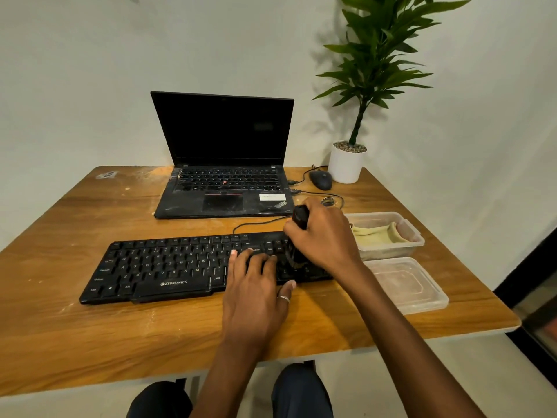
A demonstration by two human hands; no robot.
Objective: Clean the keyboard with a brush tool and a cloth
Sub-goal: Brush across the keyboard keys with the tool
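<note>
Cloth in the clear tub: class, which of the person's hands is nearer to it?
Right. The right hand, gripping the brush over the right end of the keyboard, is beside the tub holding the cloth; the left hand rests flat on the keys, farther away.

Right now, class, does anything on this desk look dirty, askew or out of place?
The laptop palm rest is streaked with pale dust and smudges, and the table carries whitish scuffs near its far-left corner. The keyboard lies slightly askew to the table edge. Nothing looks spilled or broken.
</note>
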